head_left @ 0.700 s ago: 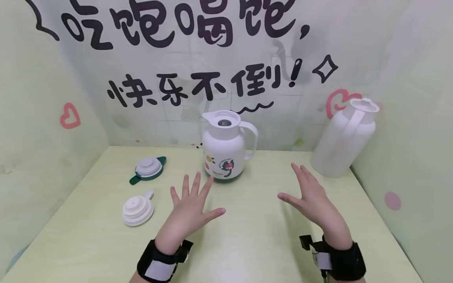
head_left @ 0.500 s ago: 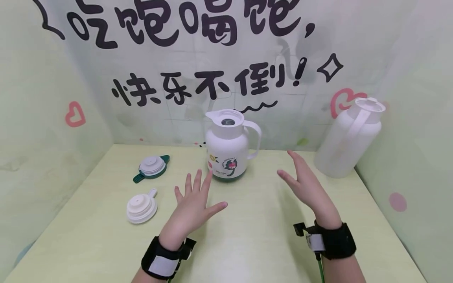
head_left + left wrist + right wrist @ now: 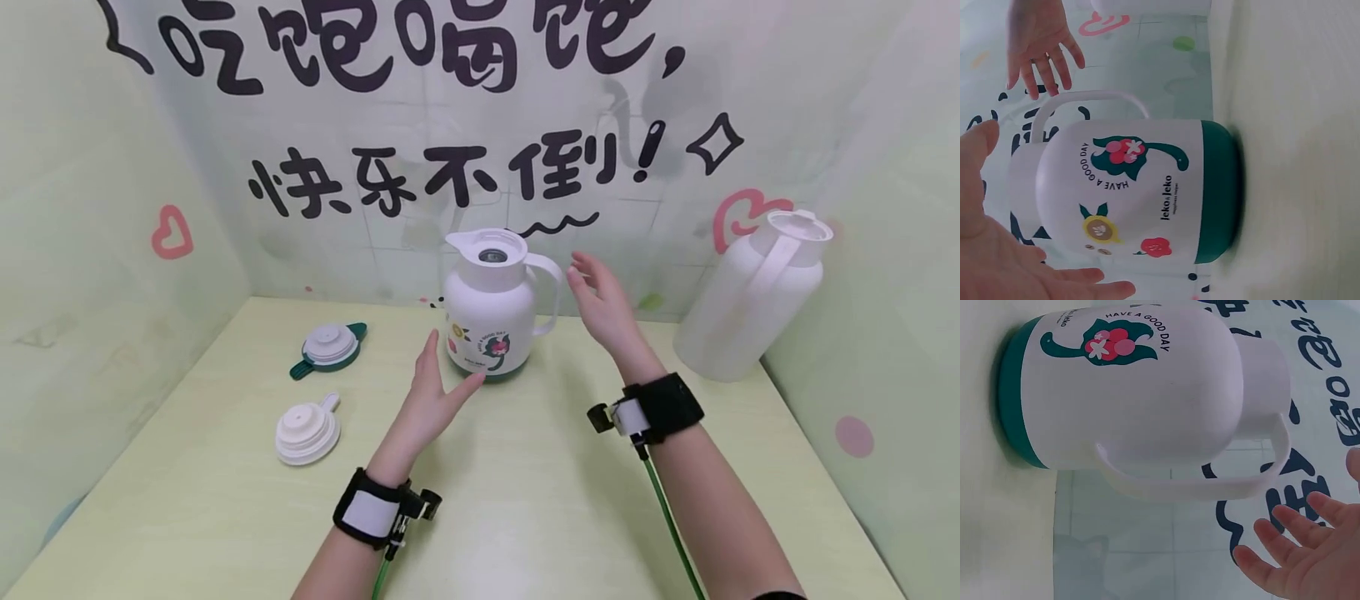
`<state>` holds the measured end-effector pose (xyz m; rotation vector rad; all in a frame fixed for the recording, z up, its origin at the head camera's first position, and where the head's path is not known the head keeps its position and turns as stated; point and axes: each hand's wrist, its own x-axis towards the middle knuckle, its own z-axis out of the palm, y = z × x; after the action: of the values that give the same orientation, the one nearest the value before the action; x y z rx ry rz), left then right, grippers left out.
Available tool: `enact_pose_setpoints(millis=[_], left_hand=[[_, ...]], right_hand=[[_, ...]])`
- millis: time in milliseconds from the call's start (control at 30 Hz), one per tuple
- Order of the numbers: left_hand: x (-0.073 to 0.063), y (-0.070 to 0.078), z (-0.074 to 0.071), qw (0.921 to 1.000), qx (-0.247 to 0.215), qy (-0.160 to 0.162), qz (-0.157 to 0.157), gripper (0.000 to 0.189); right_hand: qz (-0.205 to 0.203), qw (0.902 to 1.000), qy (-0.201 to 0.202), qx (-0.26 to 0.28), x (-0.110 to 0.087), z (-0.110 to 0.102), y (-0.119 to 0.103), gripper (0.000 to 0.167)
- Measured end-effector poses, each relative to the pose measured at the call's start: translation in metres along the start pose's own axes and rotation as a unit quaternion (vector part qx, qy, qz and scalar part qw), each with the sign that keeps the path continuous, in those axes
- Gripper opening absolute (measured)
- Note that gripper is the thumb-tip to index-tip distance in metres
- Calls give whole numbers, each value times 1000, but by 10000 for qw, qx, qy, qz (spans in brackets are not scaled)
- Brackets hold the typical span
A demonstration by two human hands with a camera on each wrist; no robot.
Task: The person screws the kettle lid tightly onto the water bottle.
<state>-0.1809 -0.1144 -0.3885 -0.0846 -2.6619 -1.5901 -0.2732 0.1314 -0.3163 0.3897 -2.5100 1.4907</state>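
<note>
A white jug [image 3: 487, 317] with a green base and fruit prints stands upright at the back middle of the table, its top uncovered. Its handle [image 3: 557, 292] points right. My left hand [image 3: 431, 396] is in front of the jug's left side, thumb spread from the fingers and holding nothing. Just right of the handle, my right hand [image 3: 603, 304] is raised with relaxed fingers and nothing in them. In the right wrist view the fingers [image 3: 1288, 550] lie close beside the handle, with a gap between. The left wrist view shows the left hand [image 3: 1004, 250] alongside the jug.
On the left of the table lie a white lid with a green rim [image 3: 330, 346] and an all-white lid [image 3: 307, 432]. A tall white pitcher [image 3: 750, 300] stands at the back right near the side wall. Lettering covers the back wall [image 3: 420, 250].
The right hand has moved forward and left, up to the jug's handle. My left hand has shifted slightly right and turned sideways, towards the jug. The view has shifted a little.
</note>
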Motion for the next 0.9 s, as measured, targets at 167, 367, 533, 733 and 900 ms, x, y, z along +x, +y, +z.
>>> enact_pose_setpoints(millis=[167,367,533,733,900], left_hand=[[16,-9,7,9970,-675,234,-289,97],[32,-18,14,9906,-1212,451,-446,97],[42,-23,16,9872,-1433,617,-335,98],[55,-26,15,9861,-1462,777,-132,101],[64,-25,10,9885,-1269,815,-141,105]], right_hand=[[186,9994,-67,282,19,10,1,48],[702,9914,-263,1073,27,19,7,43],[952,9868,-239,1290,26,26,9,36],[1063,9836,-132,1452,18,29,8,35],[1148,9796,-104,1645,9,33,5,35]])
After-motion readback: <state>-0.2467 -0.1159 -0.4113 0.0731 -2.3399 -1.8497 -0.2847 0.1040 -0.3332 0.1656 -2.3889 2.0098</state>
